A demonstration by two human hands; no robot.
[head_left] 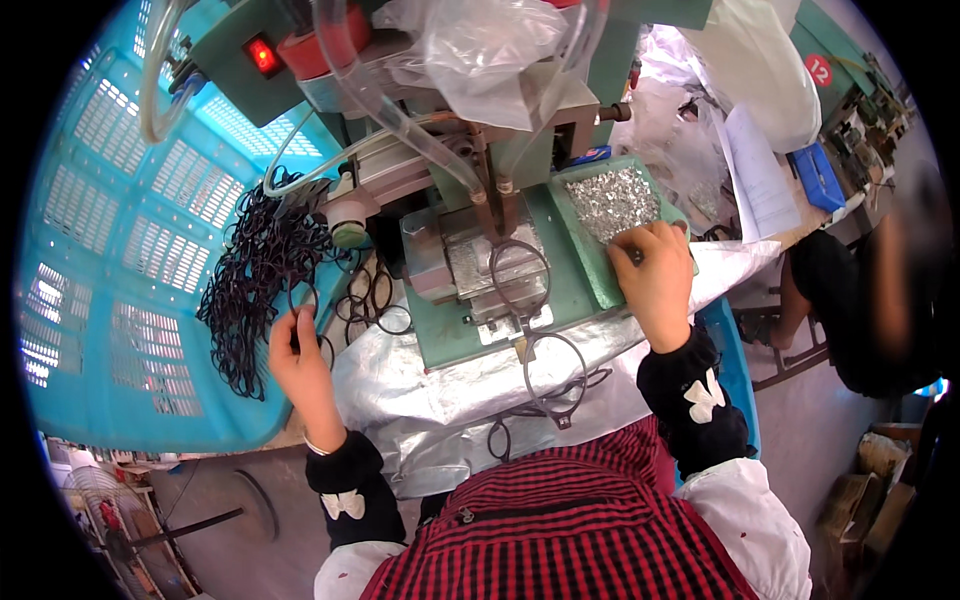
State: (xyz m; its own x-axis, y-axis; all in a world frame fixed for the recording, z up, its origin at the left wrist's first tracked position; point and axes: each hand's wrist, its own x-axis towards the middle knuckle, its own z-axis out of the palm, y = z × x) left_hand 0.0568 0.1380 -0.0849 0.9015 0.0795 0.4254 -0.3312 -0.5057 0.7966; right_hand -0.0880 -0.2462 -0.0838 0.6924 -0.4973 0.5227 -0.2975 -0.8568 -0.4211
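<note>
Black loops [258, 290] lie in a tangled heap against the turquoise basket [180, 430] on the left of the person I am watching. At the near edge of that heap, the left hand [303, 378] has its thumb and fingers drawn together on a single loop [317, 297], which stands up from the fingertips. The right hand [657, 280] is across the work, over the near right part of a green tray [600, 285] heaped with small silver metal pieces [615, 198]. Its fingers are curled and narrow, pointing down at the tray, though I cannot tell whether they hold a piece. Between the hands stands a green press, its base plate [445, 335] carrying a metal block [495, 262]. Two thin dark rings [586, 370] show in front of the block, one nearer the person than the other; whether they lie or hang I cannot make out. A few loose loops [378, 300] rest between the heap and the press. Crumpled silver sheeting [385, 385] spreads below the machine, toward the person's checked red apron [560, 510]. A red switch [262, 55] glows at the upper left.
</note>
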